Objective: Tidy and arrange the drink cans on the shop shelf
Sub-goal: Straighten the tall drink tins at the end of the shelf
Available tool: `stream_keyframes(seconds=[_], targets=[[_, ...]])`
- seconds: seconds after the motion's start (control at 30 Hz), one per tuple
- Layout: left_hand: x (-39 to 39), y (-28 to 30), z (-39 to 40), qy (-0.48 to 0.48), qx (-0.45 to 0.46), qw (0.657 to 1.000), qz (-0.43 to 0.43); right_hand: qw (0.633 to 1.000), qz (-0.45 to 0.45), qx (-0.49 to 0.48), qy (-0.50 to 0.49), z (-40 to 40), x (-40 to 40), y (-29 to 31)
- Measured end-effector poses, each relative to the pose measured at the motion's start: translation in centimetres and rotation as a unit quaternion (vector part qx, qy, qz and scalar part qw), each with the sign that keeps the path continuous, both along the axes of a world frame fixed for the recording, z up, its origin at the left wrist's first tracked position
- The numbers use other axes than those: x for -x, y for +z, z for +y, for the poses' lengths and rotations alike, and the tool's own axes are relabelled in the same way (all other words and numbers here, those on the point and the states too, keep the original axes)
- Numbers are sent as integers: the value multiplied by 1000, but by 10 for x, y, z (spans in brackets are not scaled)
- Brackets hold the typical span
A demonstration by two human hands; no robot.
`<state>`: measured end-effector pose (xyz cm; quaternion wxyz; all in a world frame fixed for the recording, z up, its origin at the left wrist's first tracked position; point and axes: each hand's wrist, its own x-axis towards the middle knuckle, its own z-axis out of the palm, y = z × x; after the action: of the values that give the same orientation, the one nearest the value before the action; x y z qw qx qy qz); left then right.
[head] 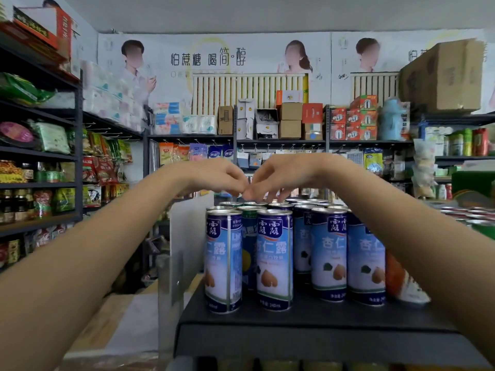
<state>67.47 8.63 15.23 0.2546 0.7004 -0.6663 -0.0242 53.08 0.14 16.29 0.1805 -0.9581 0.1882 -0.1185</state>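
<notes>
a group of tall blue and white drink cans [274, 259] is seen standing upright on a dark metal shop shelf [308, 319], close together in rows. one green and yellow can [249, 253] is tucked between the two front cans at 9 o'clock in the group. both bare arms are stretched out over the cans. the left hand [214, 176] and the right hand [284, 175] are held just above the back rows at 12 o'clock, with their curled fingers [238, 187] meeting tip to tip. whether anything is pinched there cannot be told. brown cardboard boxes [290, 120] are stacked on a far shelf.
</notes>
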Motion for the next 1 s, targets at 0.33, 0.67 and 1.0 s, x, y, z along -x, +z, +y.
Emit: stream_keyframes(seconds=[0.33,0.67,1.0], targets=[[23,-7,12,78,-136,977,-143,996,41,65,-40,14,18,-16],[27,-19,17,96,-88,987,-98,991,-7,118,-61,-21,18,-29],[52,-13,12,61,-35,992,-102,983,-66,167,-41,-26,35,-28]])
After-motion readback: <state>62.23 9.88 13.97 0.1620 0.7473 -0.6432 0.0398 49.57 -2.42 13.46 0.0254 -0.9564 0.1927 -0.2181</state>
